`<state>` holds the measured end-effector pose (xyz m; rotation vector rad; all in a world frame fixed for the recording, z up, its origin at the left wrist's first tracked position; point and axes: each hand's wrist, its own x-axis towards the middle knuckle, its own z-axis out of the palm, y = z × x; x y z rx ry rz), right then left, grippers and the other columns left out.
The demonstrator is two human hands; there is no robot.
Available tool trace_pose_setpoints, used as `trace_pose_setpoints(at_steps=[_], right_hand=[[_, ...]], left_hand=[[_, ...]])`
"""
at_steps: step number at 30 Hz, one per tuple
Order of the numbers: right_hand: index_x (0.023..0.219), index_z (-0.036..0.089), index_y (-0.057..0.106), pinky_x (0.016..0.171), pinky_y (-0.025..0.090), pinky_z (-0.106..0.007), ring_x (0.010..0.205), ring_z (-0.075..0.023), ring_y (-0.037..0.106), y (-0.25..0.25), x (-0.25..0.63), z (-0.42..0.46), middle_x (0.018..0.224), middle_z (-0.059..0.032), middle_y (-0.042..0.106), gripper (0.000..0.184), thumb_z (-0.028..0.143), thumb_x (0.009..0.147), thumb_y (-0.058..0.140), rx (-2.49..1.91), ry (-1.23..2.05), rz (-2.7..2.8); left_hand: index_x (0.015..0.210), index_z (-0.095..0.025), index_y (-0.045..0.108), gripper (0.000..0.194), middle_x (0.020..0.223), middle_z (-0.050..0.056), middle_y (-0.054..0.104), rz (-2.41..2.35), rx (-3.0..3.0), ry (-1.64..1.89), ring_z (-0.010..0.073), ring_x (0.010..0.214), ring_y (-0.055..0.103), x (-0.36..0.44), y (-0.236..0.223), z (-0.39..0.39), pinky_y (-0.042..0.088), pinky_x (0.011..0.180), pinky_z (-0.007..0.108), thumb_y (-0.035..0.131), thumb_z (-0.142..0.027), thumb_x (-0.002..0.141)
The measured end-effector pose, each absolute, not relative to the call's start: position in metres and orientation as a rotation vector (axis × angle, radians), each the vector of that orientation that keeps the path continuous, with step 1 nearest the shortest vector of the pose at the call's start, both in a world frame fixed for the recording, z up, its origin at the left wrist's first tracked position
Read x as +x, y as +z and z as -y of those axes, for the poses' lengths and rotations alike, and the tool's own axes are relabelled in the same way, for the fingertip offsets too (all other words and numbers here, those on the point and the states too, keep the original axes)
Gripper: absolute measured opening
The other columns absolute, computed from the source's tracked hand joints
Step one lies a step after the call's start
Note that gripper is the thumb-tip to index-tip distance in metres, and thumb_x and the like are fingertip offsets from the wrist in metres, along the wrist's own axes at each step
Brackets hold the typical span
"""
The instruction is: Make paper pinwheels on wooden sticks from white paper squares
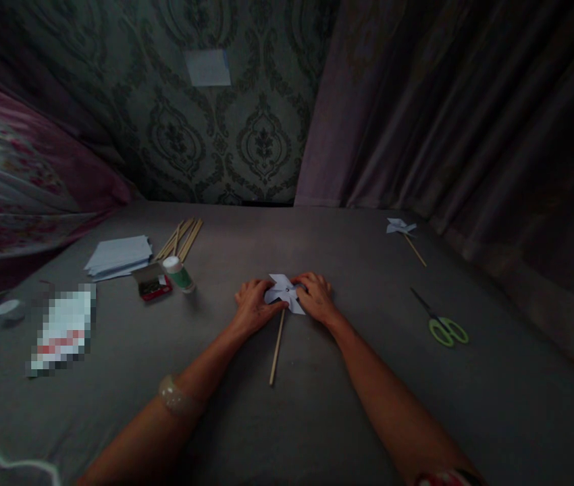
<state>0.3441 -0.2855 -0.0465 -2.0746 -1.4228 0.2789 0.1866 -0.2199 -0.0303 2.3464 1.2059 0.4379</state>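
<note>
A white paper pinwheel (281,280) lies at the middle of the grey-covered table, a small pin at its centre. Its wooden stick (277,347) points toward me. On the pinwheel's left side is my left hand (258,302), its thumb and fingers closed around the paper edge. From the right, my right hand (316,297) grips the opposite blades. The fingertips of both hands are partly hidden behind the paper.
At the left are stacked paper sheets (119,256), wooden sticks (193,236), a red box of small pins (154,287), a glue bottle (179,275) and a blurred packet (64,327). At the right lie another pinwheel (399,227) and green-handled scissors (446,331). A white cord (1,459) runs front left.
</note>
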Motion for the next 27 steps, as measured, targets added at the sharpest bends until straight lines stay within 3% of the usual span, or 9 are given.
trace_pose_setpoints(at_steps=[4,11,27], right_hand=[[0.105,0.024,0.064,0.094,0.031,-0.04,0.11,-0.0243,0.048,-0.045,0.345,0.289,0.114,-0.0044,0.061,0.029,0.024,0.078,0.055,-2.023,0.301,1.489],[0.116,0.025,0.057,0.097,0.031,-0.041,0.115,-0.0255,0.046,-0.046,0.349,0.296,0.121,-0.0063,0.056,0.054,0.052,0.07,0.067,-1.951,0.301,1.636],[0.113,0.024,0.06,0.096,0.031,-0.04,0.114,-0.0257,0.047,-0.045,0.347,0.295,0.118,-0.0071,0.058,0.043,0.037,0.073,0.065,-1.965,0.276,1.612]], left_hand=[[0.112,-0.024,0.061,0.048,0.117,0.008,0.059,-1.217,2.335,0.428,0.0293,0.112,0.048,0.188,-0.028,0.22,0.036,0.091,0.041,0.067,-0.048,0.071],[0.112,-0.024,0.061,0.044,0.117,0.008,0.059,-1.205,2.311,0.405,0.0289,0.113,0.047,0.187,-0.026,0.218,0.036,0.092,0.041,0.065,-0.044,0.073],[0.107,-0.024,0.065,0.039,0.11,0.008,0.062,-1.204,2.301,0.448,0.0278,0.108,0.05,0.189,-0.029,0.215,0.037,0.09,0.041,0.064,-0.048,0.075]])
